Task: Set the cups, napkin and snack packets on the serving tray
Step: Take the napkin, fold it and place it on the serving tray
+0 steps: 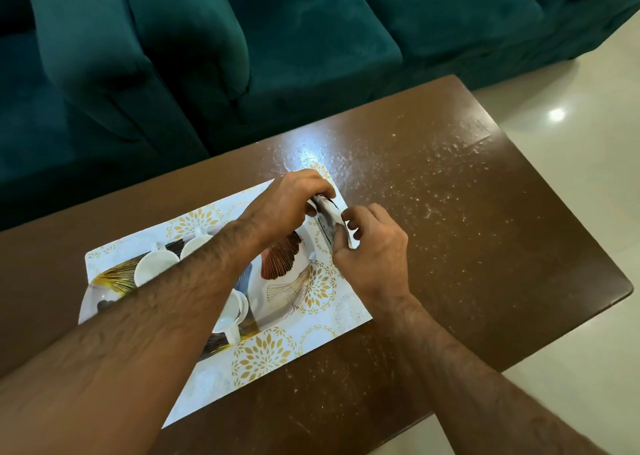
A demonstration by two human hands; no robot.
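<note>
Already three white cups [157,264] sit on the serving tray [287,291]. Beyond them, over its far end, the left hand [287,201] and right hand [374,250] together pinch a small packet [329,219], not yet laid down; no napkin shows.

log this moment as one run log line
stage: placing packet | hands: left hand and right hand both pinch silvery packet over serving tray | on tray: white cups
</note>
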